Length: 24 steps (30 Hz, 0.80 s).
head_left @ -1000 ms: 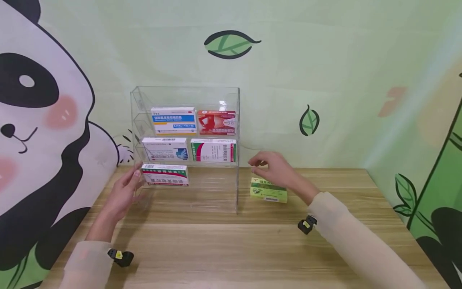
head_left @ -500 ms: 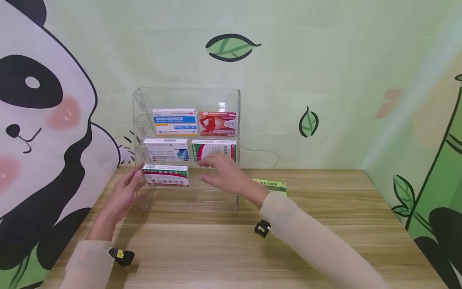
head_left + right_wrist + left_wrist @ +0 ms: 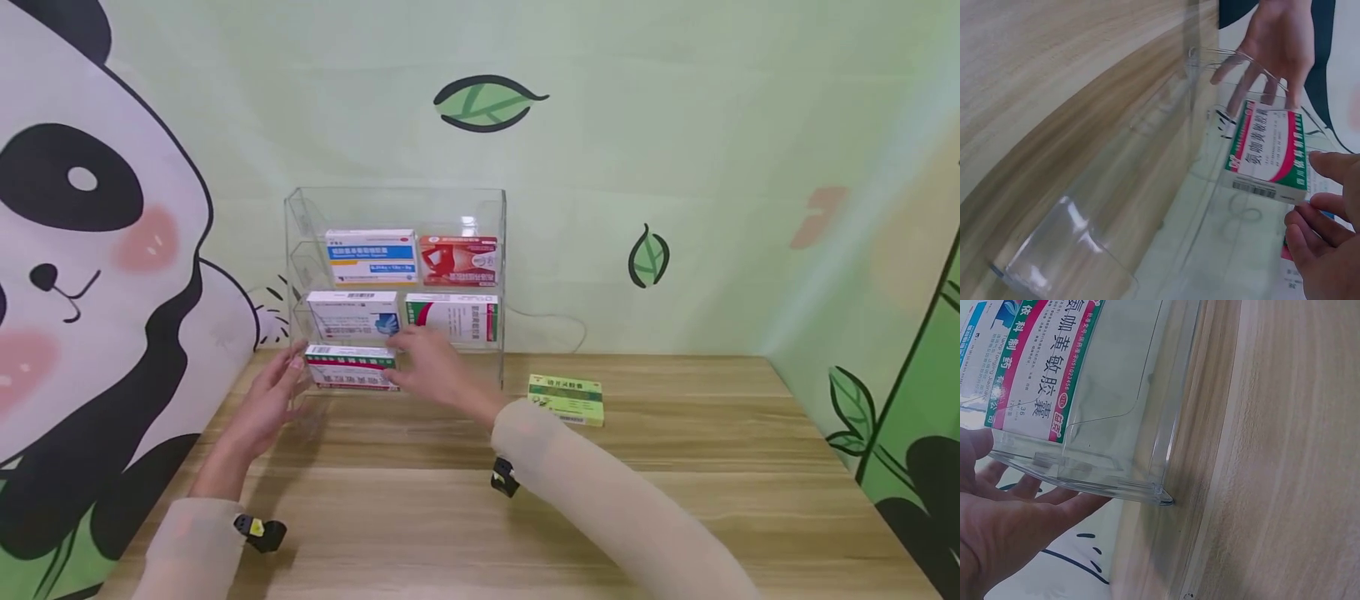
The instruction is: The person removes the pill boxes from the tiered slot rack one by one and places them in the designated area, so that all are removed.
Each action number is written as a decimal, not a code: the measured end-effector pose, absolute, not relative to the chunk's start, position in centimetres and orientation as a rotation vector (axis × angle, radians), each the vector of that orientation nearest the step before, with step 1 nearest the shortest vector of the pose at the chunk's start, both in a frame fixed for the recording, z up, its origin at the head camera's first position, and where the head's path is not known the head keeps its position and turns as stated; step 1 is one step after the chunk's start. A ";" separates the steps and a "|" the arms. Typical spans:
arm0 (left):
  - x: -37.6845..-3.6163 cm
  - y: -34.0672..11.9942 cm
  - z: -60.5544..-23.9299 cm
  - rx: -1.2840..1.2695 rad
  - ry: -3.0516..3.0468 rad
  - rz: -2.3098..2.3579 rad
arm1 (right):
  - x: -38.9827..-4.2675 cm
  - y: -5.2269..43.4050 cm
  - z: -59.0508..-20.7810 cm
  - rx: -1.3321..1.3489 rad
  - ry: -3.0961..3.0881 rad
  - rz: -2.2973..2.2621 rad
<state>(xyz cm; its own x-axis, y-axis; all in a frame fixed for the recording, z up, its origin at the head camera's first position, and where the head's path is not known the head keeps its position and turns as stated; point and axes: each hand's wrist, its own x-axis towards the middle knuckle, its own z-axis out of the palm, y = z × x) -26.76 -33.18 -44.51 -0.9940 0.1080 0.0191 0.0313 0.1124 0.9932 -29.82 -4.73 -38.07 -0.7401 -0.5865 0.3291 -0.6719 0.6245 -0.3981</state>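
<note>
right hand: has swung from the green box at 3 o'clock over to the rack's bottom tier — fingers now loosely curled at the right end of the red-and-green box, fingertips touching or just off it; cannot tell if it pinches.
left hand: unchanged — fingers straight, spread flat against the rack's left wall at 9 o'clock, bracing.
rack: clear plastic, three tiers, at 12 o'clock against the wall; four boxes on the upper two tiers.
red-and-green box: bottom tier, left half, lying lengthwise.
green box: left on the table, just right of the rack, nobody touching it.
read: attention has shifted to the bottom-tier box — likely straightening or shifting it; right half of that tier is free.
</note>
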 end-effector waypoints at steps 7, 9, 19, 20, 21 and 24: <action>-26.7 -33.2 -44.5 0.147 2.304 2.048 | -30.0 -5.8 -38.8 1.044 -2.663 0.660; -26.7 -33.2 -44.6 0.146 2.305 2.047 | -29.8 -5.9 -38.8 1.050 -2.665 0.642; -26.6 -32.8 -44.3 0.162 2.327 2.023 | -29.9 -5.9 -39.1 1.006 -2.602 0.815; -26.6 -32.8 -44.3 0.163 2.326 2.022 | -29.9 -5.8 -39.1 1.001 -2.593 0.832; -26.6 -32.8 -44.3 0.163 2.328 2.018 | -29.9 -5.7 -39.0 0.997 -2.582 0.843; -26.5 -32.8 -44.3 0.165 2.332 2.013 | -29.8 -5.1 -38.6 0.984 -2.566 0.867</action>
<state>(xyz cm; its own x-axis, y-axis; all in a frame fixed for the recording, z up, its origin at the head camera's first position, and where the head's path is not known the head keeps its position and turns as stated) -26.54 -32.79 -44.32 -0.9927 0.1178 0.0270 0.0439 0.1437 0.9887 -29.82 -5.08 -38.62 -0.7372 -0.5205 0.4309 -0.6751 0.5929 -0.4389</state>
